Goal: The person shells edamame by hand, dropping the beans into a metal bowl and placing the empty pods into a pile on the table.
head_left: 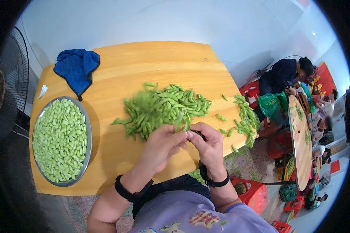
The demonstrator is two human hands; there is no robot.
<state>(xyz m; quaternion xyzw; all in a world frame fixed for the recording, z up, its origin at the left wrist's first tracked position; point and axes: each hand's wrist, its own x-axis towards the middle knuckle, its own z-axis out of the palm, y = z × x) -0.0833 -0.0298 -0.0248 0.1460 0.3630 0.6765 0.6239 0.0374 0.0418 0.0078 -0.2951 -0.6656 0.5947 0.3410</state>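
Note:
My left hand and my right hand meet over the near side of the table, fingers pinched together. Between the fingertips an edamame pod stands up, looking split along its length. A small dark thing shows at my right hand's fingers; its kind is hard to make out. Just beyond the hands lies a heap of green edamame pods. To the left, a round metal tray is filled with shelled edamame beans.
A blue cloth lies at the table's back left. More loose pods lie along the right edge. A fan stands at left, a red stool at right. Other people work at a round table beyond.

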